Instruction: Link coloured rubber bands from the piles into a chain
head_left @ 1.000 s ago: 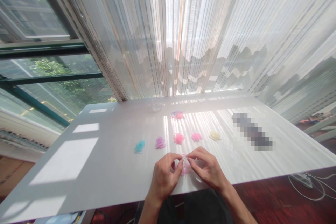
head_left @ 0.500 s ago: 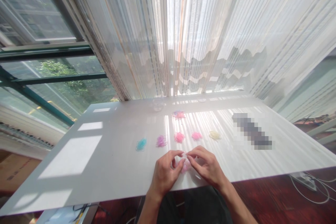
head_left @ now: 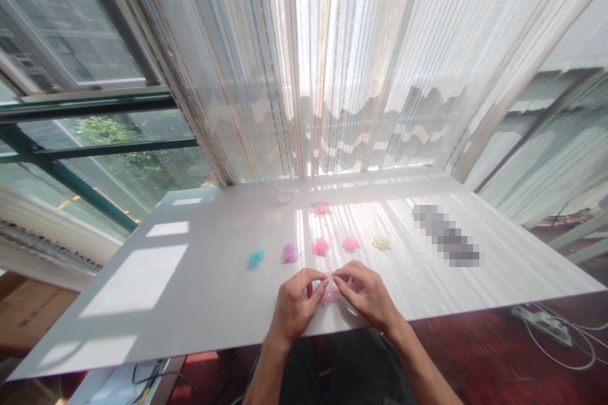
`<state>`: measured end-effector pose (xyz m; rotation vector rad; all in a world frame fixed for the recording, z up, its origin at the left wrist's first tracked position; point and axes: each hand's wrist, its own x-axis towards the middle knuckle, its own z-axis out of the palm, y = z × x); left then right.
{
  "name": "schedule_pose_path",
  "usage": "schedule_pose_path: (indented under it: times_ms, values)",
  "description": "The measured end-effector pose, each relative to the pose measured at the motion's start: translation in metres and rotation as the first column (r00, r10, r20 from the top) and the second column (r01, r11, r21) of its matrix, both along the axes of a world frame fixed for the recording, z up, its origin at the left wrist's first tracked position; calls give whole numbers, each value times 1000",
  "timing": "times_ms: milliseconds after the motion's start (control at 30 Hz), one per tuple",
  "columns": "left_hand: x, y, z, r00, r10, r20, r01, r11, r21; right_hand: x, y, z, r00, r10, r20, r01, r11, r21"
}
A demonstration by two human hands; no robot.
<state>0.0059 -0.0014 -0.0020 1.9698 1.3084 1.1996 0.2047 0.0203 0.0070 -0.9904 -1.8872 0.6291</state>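
Note:
My left hand (head_left: 297, 302) and my right hand (head_left: 365, 294) meet near the front edge of the white table (head_left: 213, 304). Thumb and fingers of each are pinched at the top of a small see-through, pinkish thing (head_left: 329, 294); its kind is too unclear to name. Just beyond my hands lies a row of small tangled heaps of thin, band-like loops: teal (head_left: 255, 259), purple (head_left: 289, 253), coral-pink (head_left: 321, 247), pink (head_left: 351, 244) and pale yellow (head_left: 381, 242). Behind the row sits a mixed pink and violet heap (head_left: 320, 208).
A clear round container (head_left: 285, 191) stands at the table's back, and a small clear disc (head_left: 361, 183) lies right of it. A blurred-out dark object (head_left: 446, 235) is on the right. Striped curtains (head_left: 332, 76) hang behind; white cables (head_left: 555, 329) lie on the floor.
The view has shifted slightly. My fingertips have drawn a little closer together over the pinkish thing, both hands still pinching. The coloured heaps stay where they were on the table.

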Motion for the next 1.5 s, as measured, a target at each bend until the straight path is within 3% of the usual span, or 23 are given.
schedule_pose_path:
  times_ms: [1200,1500]
  values:
    - [2,0,3,998,-27,60,27,1000,-2,1,2,-1,999,25,30,-25,1000,-10]
    - [1,1,1,1000,8,2,-8,1000,-6,1,1,2,1000,5,10,-5,1000,2]
